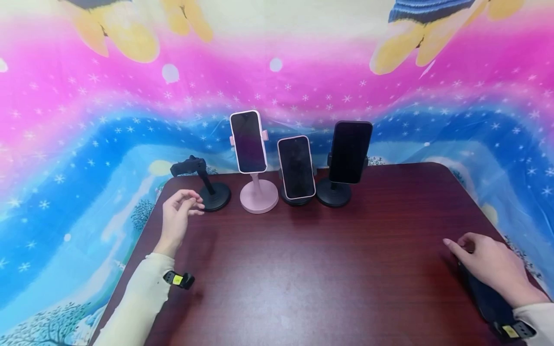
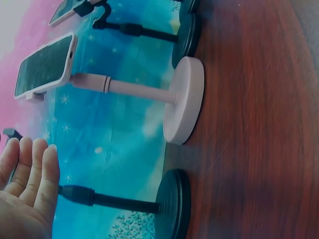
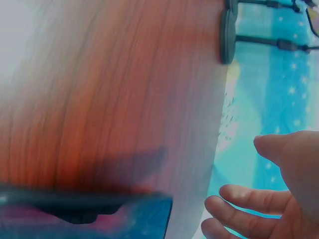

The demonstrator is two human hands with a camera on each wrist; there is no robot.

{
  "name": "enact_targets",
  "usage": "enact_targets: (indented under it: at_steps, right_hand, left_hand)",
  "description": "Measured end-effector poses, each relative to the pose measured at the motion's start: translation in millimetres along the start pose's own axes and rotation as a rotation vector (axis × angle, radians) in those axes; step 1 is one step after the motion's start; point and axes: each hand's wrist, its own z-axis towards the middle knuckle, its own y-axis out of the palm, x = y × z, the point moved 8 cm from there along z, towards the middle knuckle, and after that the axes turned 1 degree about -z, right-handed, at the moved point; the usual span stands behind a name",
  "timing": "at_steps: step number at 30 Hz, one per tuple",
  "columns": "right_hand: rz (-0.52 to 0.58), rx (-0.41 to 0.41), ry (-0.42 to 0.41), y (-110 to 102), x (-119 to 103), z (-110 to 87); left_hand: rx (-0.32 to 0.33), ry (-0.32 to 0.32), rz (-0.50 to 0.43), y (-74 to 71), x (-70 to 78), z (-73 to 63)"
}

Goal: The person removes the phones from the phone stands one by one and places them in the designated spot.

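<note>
Left hand (image 1: 178, 218) loosely curved, empty, beside round-based black phone stand (image 1: 216, 197), stem leaning left, right hand (image 1: 495, 264) relaxed, empty, above glossy phone (image 1: 484, 298), long axis slanting away leftward, wood-grain table (image 1: 303, 269)

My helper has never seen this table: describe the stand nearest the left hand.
Look along the far edge of the reddish-brown table to its left end, just past the left hand. The black stand there, left of the pink stand, is the only one in the row with an empty holder.
</note>
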Motion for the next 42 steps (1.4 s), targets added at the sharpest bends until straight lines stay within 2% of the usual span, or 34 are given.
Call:
enact_targets:
  at_steps: [8, 19, 31, 42]
  right_hand:
    - [0.056, 0.02, -0.083, 2.1, -37.2, 1.8]
    - [0.123, 0.032, -0.139, 18.9, -85.2, 7.6]
    - [0.166, 0.015, -0.154, 33.7, -121.2, 8.9]
    - [0.2, 0.032, -0.213, 47.4, -161.5, 13.3]
  left_hand:
    - [-0.021, 0.009, -0.004, 10.8, -1.6, -7.4]
    - [-0.054, 0.002, 0.024, 22.7, -10.1, -13.6]
    - [-0.075, 0.01, 0.015, 35.9, -17.2, -13.6]
    - [-0.099, 0.007, 0.009, 47.4, -19.8, -10.2]
